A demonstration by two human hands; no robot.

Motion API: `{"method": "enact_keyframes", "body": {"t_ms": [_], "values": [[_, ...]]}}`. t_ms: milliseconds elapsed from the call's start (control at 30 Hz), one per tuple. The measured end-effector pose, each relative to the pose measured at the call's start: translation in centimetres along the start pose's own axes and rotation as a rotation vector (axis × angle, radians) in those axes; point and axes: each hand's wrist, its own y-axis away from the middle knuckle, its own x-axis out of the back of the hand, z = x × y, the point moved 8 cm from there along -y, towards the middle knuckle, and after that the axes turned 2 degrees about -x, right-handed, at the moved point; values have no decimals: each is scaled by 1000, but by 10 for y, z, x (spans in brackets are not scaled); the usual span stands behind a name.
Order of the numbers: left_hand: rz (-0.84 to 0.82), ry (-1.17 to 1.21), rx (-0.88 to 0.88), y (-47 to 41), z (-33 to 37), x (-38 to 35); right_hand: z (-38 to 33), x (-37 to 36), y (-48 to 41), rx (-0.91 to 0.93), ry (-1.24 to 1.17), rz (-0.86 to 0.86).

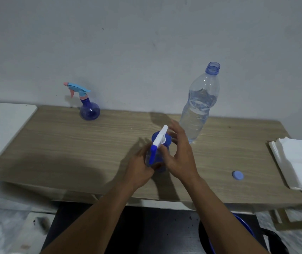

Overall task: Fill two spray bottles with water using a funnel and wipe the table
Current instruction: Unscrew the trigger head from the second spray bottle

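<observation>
left hand (140,166) grips blue spray bottle (157,159) | right hand (180,155) pinches white sprayer head (162,134), other fingers spread

The near spray bottle (158,158) is mostly covered by the left hand (139,169) gripping its body and by the right hand (179,156) at its neck, so its water level cannot be read. The right fingers seem to pinch the collar, though the sprayer head (160,137) hides that contact. The stack of napkins (297,162) runs off the right edge, and a dark blue-rimmed object (203,235) under the table (73,143) is cut by the bottom edge.
</observation>
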Motion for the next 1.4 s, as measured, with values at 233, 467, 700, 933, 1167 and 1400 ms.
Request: {"method": "enact_keyframes", "body": {"t_ms": [233, 467, 700, 933, 1167, 1400], "values": [[-6, 13, 83, -2, -13, -1, -21, -3, -1, 155, 179, -10], [-29, -47, 61, 0, -4, -2, -52, 15, -11, 211, 197, 99], [-76, -73, 29, 3, 12, -1, -114, 55, -24, 268, 127, 264], [-95, -30, 19, 3, 12, -2, -166, 96, -34, 312, 171, 376], [-13, -39, -2, 5, 3, 6, -99, 107, -25, 99, 329, 310], [46, -69, -40, 10, 3, 14, 36, 72, 3, -243, 666, 30]]}}
